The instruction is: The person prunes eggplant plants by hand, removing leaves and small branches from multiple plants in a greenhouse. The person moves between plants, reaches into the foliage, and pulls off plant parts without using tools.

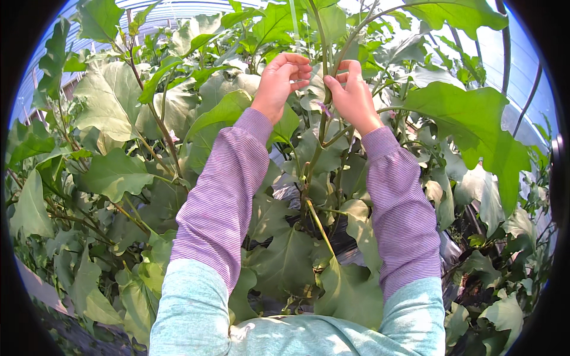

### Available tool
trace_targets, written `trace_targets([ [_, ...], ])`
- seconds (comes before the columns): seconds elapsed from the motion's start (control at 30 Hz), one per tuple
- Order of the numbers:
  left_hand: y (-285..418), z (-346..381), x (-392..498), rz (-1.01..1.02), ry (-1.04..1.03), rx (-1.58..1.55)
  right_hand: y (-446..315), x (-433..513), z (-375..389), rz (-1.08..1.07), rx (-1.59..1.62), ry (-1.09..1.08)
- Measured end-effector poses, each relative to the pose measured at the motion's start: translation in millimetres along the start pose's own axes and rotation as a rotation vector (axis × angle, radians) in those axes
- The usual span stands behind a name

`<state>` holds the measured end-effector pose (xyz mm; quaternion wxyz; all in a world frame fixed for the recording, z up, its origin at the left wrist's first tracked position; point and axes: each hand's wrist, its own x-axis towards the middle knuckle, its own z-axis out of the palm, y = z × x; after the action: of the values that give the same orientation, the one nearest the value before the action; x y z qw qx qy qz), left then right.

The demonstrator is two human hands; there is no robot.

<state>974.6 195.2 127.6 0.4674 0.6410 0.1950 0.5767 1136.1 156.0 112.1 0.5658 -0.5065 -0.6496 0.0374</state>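
A tall eggplant plant stands before me, its green stem (324, 49) running up between my hands. My right hand (352, 91) is at this stem, thumb and fingers closed around it just below a fork. My left hand (285, 80) is to the left of the stem with its fingers curled; whether a thin string or anything else lies between them cannot be told. Just below my right hand hangs a small purple flower (325, 109) by the stem. A pale vertical string (294, 20) shows above my left hand.
Broad eggplant leaves crowd both sides, a large one (472, 120) at the right and a pale one (107, 98) at the left. A branching stem (156, 115) rises at left. Black plastic sheeting (347, 236) covers ground below. Greenhouse frame bars (506, 49) curve at upper right.
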Motion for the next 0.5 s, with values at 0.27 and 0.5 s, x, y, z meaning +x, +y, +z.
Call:
trace_targets([
  [0.27,14.9,-25.7,57.7,0.632,0.14,0.696,-8.0,42.0,32.0,-0.146,-0.071,-0.409],
  [0.5,36.7,-33.4,57.2,0.577,0.335,0.32,1.2,31.0,37.5,-0.138,0.395,-0.511],
])
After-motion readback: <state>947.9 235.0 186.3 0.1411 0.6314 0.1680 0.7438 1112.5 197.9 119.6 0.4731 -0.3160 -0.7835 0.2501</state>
